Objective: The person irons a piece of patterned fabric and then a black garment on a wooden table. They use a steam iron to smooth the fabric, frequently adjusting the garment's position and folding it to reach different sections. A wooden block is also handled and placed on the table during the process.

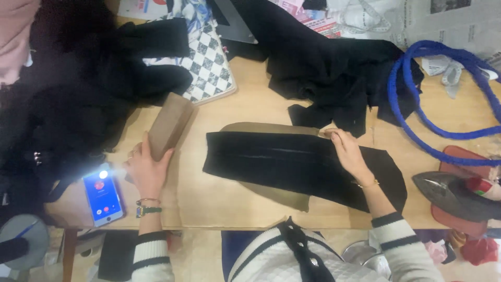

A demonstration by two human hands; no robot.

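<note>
Left hand (147,168) wrapped around the lower end of a brown cardboard block (168,125), fingers curled against its side, near the table's left part. Right hand (348,153) laid flat, fingers together, pressing the upper edge of a black fabric piece (282,162) spread mid-table over a tan paper pattern (276,194). Beside the left wrist, a lit phone (102,194); far right, an iron (454,194) and blue cord (417,104).

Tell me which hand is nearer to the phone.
Left. The left hand grips a brown block just right of the lit phone. The right hand rests on black cloth, far across the table.
</note>
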